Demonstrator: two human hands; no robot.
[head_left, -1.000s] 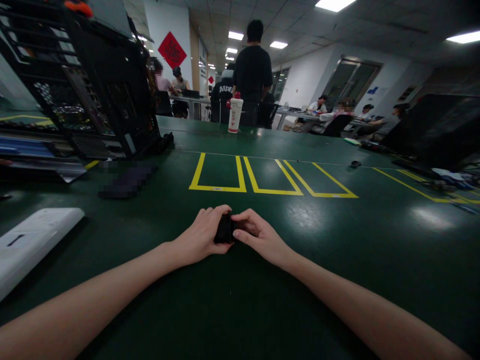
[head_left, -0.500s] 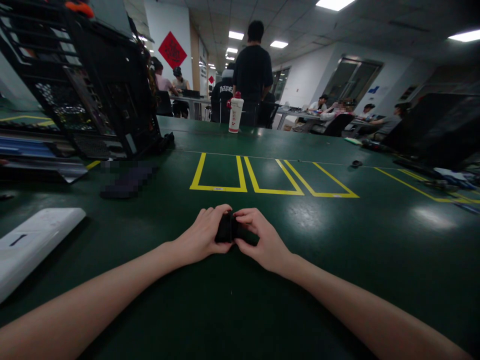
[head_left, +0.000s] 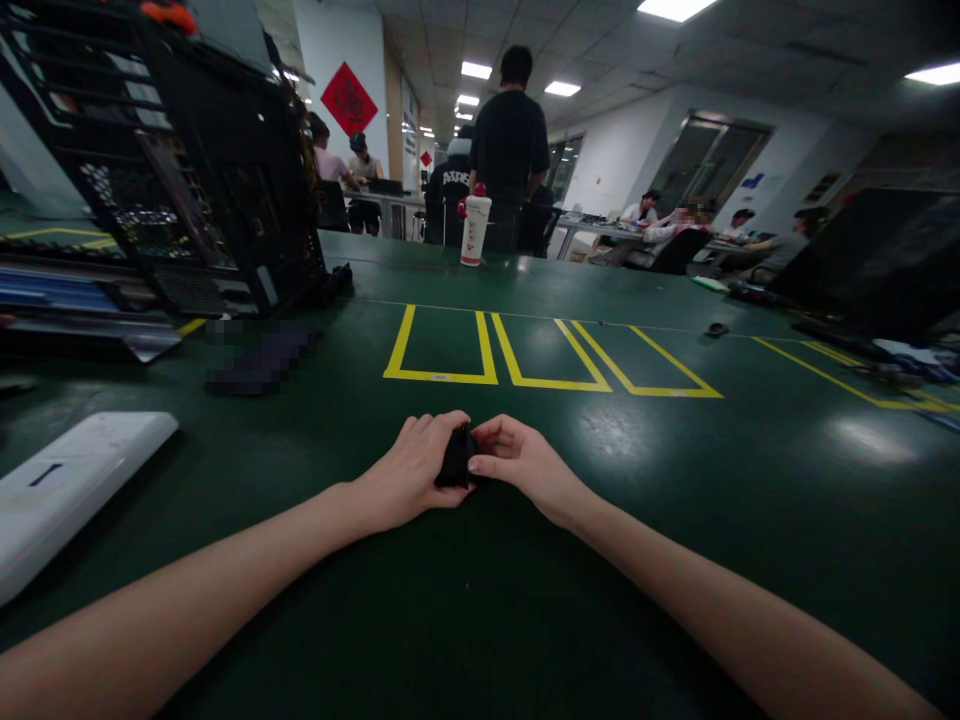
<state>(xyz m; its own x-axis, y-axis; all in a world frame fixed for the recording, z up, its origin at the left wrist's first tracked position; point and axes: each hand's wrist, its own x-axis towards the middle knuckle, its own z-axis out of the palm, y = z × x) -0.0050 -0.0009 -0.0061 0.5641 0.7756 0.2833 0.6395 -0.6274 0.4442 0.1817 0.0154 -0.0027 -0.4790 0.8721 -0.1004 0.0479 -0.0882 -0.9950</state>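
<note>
A small black object [head_left: 455, 460] is gripped between the thumb and fingers of my left hand [head_left: 411, 468], low over the green table [head_left: 465, 600]. From the right, the bent fingers of my right hand [head_left: 521, 460] touch the object's right side, with thumb and fingertips close together. What the object is cannot be made out. Part of it is hidden behind my left fingers.
A black metal computer case [head_left: 217, 190] stands at the left, near a white device [head_left: 71, 490]. Yellow tape outlines [head_left: 442, 378] lie beyond my hands, with a white cup [head_left: 475, 230] farther back. A dark monitor [head_left: 877, 260] is at the right. People are in the background.
My right thumb has risen and moved left, closing toward its fingertips against the black object. My left hand keeps its hold. The whole view has shifted slightly.
</note>
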